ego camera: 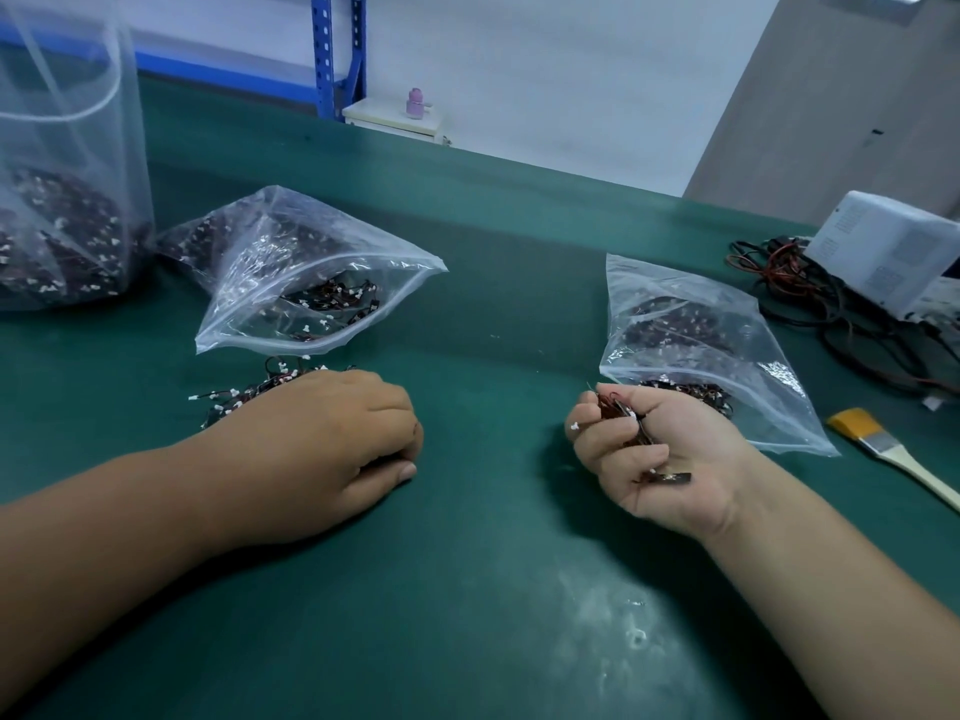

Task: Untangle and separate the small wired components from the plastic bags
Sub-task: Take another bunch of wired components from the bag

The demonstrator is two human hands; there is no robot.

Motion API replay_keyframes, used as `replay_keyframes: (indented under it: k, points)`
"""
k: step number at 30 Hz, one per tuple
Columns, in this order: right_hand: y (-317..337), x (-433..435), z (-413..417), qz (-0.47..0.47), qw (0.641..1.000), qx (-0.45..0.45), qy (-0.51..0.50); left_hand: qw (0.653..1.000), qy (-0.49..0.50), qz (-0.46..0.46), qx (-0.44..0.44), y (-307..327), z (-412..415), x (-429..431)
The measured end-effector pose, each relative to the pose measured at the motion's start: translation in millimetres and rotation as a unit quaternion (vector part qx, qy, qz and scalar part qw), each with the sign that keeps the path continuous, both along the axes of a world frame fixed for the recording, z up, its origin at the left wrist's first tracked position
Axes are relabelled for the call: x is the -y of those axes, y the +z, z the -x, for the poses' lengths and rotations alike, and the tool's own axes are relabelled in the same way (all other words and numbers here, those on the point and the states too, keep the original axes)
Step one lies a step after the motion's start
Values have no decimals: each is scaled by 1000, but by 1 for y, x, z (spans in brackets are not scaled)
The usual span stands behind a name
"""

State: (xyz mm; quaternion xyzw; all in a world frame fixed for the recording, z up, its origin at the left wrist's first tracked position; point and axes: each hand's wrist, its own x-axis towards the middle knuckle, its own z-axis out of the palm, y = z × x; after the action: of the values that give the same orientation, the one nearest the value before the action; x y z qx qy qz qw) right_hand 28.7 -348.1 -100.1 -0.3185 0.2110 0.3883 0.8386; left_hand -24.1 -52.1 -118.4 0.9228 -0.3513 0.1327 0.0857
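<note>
My right hand [654, 459] is palm-up with its fingers curled round a small bunch of wired components [623, 413], dark wires with white plugs. Behind it lies an open clear plastic bag [696, 350] holding more of them. My left hand [332, 449] lies knuckles-up on the green mat, fingers curled under; whether it holds anything is hidden. A loose tangled pile of wired components [249, 392] sits just behind its wrist, below the mouth of a second open bag [306, 283].
A tall clear bag [62, 189] full of components stands at the far left. A white box [893, 246] with black and red cables [810, 298] sits at the right edge. A yellow-bristled brush [893, 454] lies near my right forearm. Green mat [467, 563] covers the table.
</note>
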Motion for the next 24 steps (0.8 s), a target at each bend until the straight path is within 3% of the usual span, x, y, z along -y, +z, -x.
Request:
replay_keyframes:
  k: [6, 8, 10, 12, 15, 19, 20, 21, 24]
  points:
    - [13, 21, -11, 145, 984, 96, 46, 1000, 5, -8, 3, -1, -2, -1]
    - [20, 33, -15, 224, 963, 138, 59, 1000, 5, -12, 1, -1, -2, 0]
    - [23, 46, -19, 338, 920, 180, 80, 1000, 4, -13, 2, -1, -1, 0]
    - [22, 56, -22, 477, 841, 232, 108, 1000, 4, -12, 5, 0, -1, 0]
    - [22, 62, -24, 649, 685, 292, 154, 1000, 4, -12, 4, 0, 0, 0]
    - [23, 65, -33, 838, 383, 348, 172, 1000, 8, -18, 12, 1, 0, 1]
    - [20, 64, -36, 858, 341, 350, 157, 1000, 14, -19, 19, 2, 1, 0]
    - [16, 63, -39, 869, 322, 352, 129, 999, 25, -18, 30, 3, 1, 0]
    - [-1, 59, -49, 854, 316, 412, -8, 994, 91, -25, 55, 4, 1, -4]
